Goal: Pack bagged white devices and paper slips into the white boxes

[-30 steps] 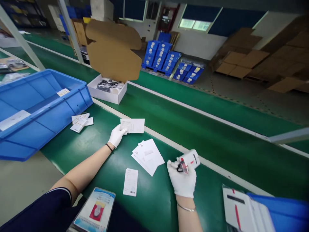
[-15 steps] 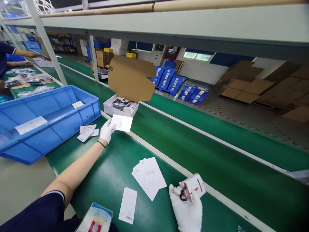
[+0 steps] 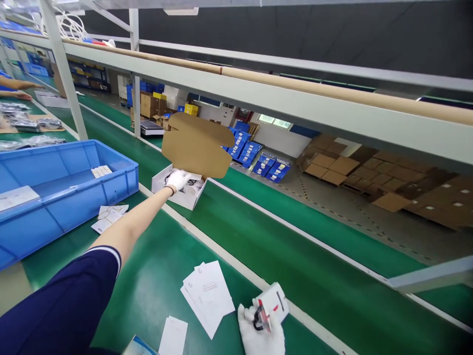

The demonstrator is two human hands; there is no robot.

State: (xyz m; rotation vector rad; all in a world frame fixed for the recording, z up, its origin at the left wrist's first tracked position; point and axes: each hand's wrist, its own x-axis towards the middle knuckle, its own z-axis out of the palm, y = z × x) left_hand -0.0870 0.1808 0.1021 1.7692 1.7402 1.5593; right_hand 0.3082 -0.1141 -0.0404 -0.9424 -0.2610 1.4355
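Note:
My left hand [image 3: 178, 180], in a white glove, reaches into an open carton [image 3: 185, 199] with a raised brown lid [image 3: 197, 148]. Its fingers are closed at the edge of a white booklet [image 3: 195, 176], mostly hidden by the hand and carton. Black cable [image 3: 192, 182] lies in the carton. Low at the right, my gloved right hand [image 3: 260, 333] is closed around a white box [image 3: 275, 301] with red marks and a dark slot. A small red-and-clear packet with a black loop [image 3: 258, 320] is in the same hand.
Fanned white booklets [image 3: 209, 296] and white slips [image 3: 173, 335] lie on the green bench. A blue bin [image 3: 74, 207] stands left, beside papers with rubber bands [image 3: 111, 214]. A green conveyor [image 3: 258, 241] runs behind. Another person's hands [image 3: 18, 88] are at far left.
My left hand has moved the white booklet forward from above the bench into the carton. My right hand still holds the white box and packet. The head view has shifted.

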